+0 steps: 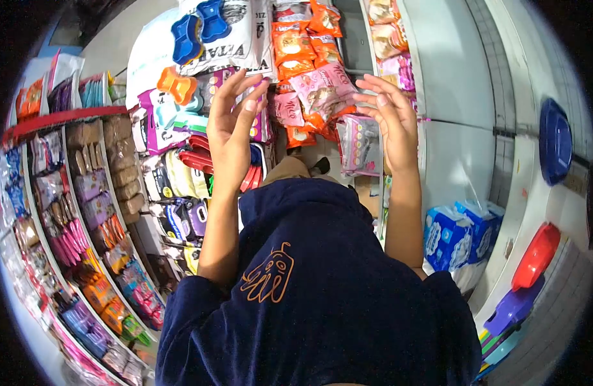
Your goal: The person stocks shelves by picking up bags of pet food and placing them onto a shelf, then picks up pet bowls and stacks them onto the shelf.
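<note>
Both of my hands are raised in front of me, apart from each other, with nothing in them. My left hand (233, 122) has its fingers spread and curved, in front of purple and white packages. My right hand (393, 119) is also spread, its fingertips pointing inward. Between the hands, farther off, lie pink bags (322, 90) on top of orange bags (293, 45). An orange bone-shaped bowl (177, 85) and blue bowls (187, 38) are beyond my left hand. A clear pack with pink print (359, 145) is left of my right wrist.
Shelves of small packaged goods (84, 167) stand at the left. Large white sacks (238, 32) lie at the top. On the right are blue packs (448, 238), a blue basin (555, 141), a red basin (536, 256) and a purple one (514, 307).
</note>
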### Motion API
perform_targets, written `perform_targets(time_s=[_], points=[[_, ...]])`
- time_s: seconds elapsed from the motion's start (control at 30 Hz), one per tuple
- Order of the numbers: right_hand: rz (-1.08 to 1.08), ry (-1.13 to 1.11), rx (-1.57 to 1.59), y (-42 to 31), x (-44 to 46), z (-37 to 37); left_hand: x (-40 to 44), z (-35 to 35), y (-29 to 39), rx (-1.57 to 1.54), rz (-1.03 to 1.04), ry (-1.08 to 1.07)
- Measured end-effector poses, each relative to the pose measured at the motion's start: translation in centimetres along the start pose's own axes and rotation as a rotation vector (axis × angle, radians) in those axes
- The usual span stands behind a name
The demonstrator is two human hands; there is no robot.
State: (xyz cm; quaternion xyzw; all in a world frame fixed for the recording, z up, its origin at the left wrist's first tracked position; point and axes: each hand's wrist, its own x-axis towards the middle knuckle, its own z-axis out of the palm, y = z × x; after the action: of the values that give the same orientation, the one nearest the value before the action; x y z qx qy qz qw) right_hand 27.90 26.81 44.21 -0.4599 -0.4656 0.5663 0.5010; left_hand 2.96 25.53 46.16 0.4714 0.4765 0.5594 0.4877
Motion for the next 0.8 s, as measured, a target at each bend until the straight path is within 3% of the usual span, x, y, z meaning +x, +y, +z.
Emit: perform_targets(time_s=[0.27,0.43,0.53,0.7,0.8], points=[[0.065,-0.04,0.007,1.6,3.3,2.9,1.6,-2.2,-1.8,-0.06,-0.049,0.044],[0.223,0.049,0.151,7.3,6.2,2.4,4.5,-2.9,-7.2,-0.098,-0.222,-0.002],[0.412,0.109,0.24,15.2,8.2,1.3,6.2,-3.5,-15.5,-0.104,-0.425,-0.027],[0.746,0.319,0.345,35.7,11.9,-2.4,5.2,-3.1,-35.6,-0.079,-0.746,0.156],[0.89,0.487,0.377,48.7,14.3,-3.7,3.4,-1.4,-43.7,-0.157,-0.887,0.2]])
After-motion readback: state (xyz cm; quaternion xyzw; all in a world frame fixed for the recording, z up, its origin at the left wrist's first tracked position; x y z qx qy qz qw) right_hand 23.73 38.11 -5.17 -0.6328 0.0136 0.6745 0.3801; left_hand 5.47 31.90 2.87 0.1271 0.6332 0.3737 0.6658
